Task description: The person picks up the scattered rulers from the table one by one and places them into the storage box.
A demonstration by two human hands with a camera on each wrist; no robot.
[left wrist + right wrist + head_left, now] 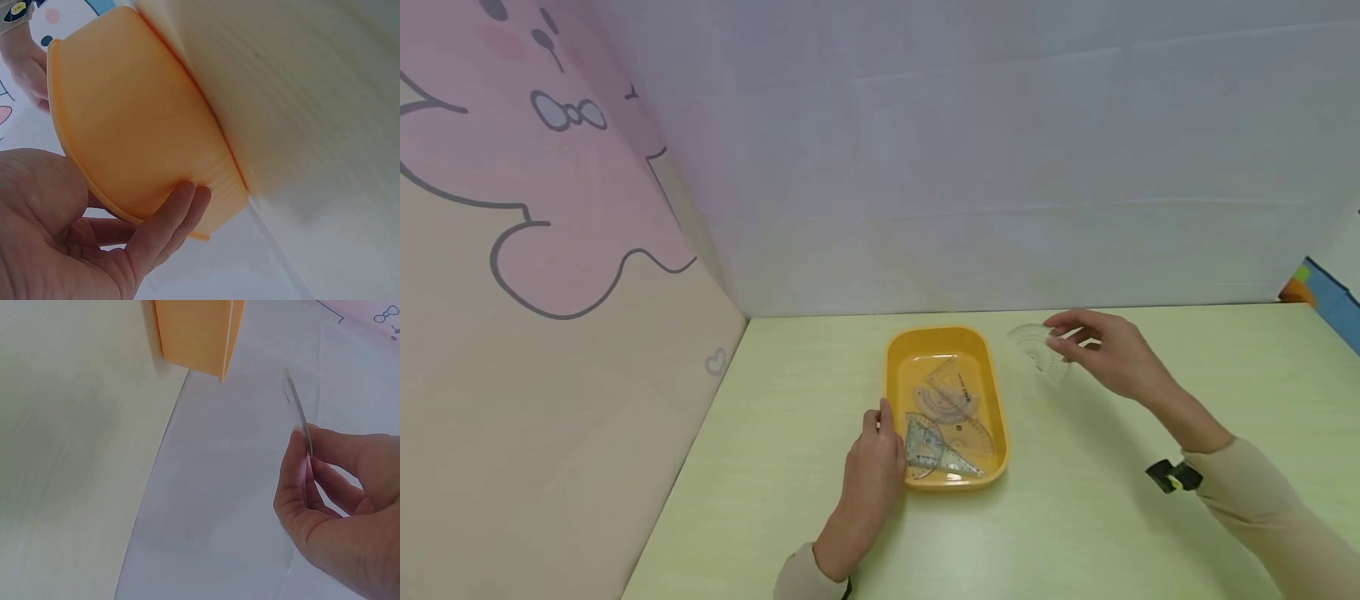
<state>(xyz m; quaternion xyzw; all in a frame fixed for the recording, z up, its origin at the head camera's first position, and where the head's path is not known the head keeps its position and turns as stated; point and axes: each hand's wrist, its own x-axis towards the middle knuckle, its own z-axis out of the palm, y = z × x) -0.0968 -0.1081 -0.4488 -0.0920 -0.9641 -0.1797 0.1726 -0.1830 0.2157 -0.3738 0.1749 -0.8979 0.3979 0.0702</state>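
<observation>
A clear plastic protractor [1033, 346] is pinched by its edge between the thumb and fingers of my right hand [1101, 352], to the right of a yellow tray. The right wrist view shows the protractor [298, 409] nearly edge-on, raised off the table. My left hand [874, 462] grips the left side of the yellow tray [1000, 408], fingers along its outer wall and thumb over the rim. Inside the tray lie several clear drawing tools: a set square [951, 462] at the front, protractors [947, 404] overlapping in the middle, and another set square [946, 375] towards the back.
The tray stands on a pale green table [1075, 533]. A white sheet-like wall [1000, 167] rises along the table's back edge. On the left is a wall with a pink cartoon figure [572, 208]. A colourful item [1322, 292] shows at the far right corner.
</observation>
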